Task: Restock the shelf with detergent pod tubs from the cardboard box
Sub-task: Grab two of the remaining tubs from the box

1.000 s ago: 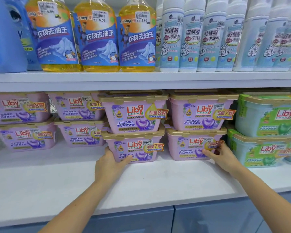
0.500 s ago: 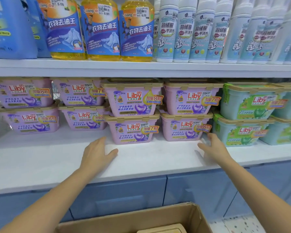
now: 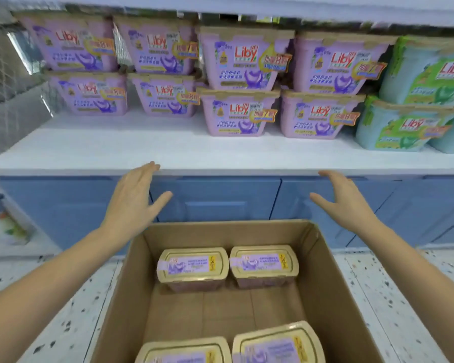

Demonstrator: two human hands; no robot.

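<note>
Lilac tubs (image 3: pixel 240 119), seemingly gold lids (image 3: pixel 193 260); brown box (image 3: pixel 333 297).

Matt cardboard box (image 3: pixel 333 297), glossy plastic tubs (image 3: pixel 240 115)

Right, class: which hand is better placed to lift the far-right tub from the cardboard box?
Probably the right hand: open, empty, near the far right corner of the cardboard box, nearer the far-right tub. The left hand would cross over the far-left tub.

left hand (image 3: pixel 131 203) – fingers straight, spread, empty; right hand (image 3: pixel 347 200) – same | forearms extended forward
</note>
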